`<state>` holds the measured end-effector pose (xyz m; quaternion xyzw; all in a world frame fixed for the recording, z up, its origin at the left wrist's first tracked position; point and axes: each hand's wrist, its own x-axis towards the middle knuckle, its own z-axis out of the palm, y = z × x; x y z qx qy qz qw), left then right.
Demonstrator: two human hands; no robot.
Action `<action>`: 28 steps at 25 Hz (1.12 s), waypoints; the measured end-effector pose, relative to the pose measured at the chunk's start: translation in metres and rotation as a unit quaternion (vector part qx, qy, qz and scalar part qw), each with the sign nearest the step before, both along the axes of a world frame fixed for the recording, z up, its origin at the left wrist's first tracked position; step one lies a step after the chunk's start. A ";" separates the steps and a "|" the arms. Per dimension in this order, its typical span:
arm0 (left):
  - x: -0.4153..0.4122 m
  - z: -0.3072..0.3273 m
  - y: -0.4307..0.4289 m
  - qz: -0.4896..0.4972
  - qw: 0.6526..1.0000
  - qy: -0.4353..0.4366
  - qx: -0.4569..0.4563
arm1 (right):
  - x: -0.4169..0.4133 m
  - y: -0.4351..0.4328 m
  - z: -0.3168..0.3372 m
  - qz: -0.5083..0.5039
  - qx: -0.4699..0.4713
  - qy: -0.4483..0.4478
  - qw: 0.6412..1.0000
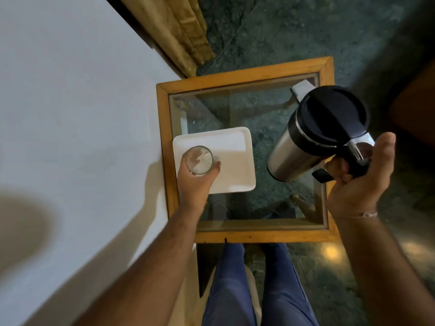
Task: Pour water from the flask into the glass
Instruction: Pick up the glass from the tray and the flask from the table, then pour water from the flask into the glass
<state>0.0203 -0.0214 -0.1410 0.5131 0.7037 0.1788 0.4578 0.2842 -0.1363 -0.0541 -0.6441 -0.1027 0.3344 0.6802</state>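
Observation:
A clear drinking glass (199, 160) stands upright on the left part of a white square tray (233, 165), and my left hand (195, 182) is wrapped around it from below. To the right, a steel flask (292, 151) with a black lid and black handle hangs in the air above the table, tilted a little. My right hand (362, 177) grips its handle. The flask's spout side points away from the glass, and no water shows between them. The glass looks empty.
The tray lies on a small glass-topped table with a wooden frame (164, 128). A white wall (70, 114) runs along the left, with a curtain (179, 31) behind. My legs in blue trousers (254, 290) are below the table's near edge. Dark stone floor surrounds the table.

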 end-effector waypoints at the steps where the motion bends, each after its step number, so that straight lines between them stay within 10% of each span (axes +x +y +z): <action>1: 0.003 0.016 0.002 0.007 1.000 -0.010 0.008 | 0.002 0.003 0.014 0.010 0.009 -0.003 1.000; 28: 0.058 0.611 0.142 -0.222 0.908 -0.143 0.325 | 0.068 0.110 0.618 -0.009 0.189 -0.072 0.979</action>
